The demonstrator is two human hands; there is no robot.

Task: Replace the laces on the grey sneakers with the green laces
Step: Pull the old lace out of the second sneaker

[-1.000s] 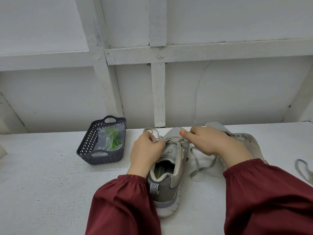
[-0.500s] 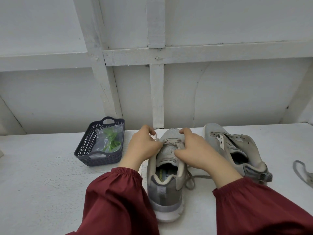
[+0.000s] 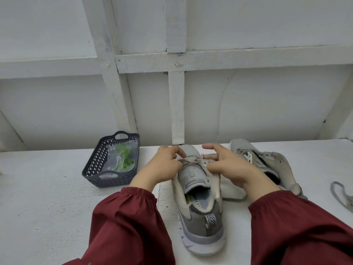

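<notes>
Pinching lace point(image 3: 193, 160) at sneaker point(image 3: 200, 226) eyelet edges: left hand point(image 3: 164, 166), right hand point(image 3: 229, 166), grips clamped.

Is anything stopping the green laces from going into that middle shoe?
Yes. The green laces lie in a clear bag inside the basket, and an old grey lace crosses the sneaker's front eyelets.
</notes>
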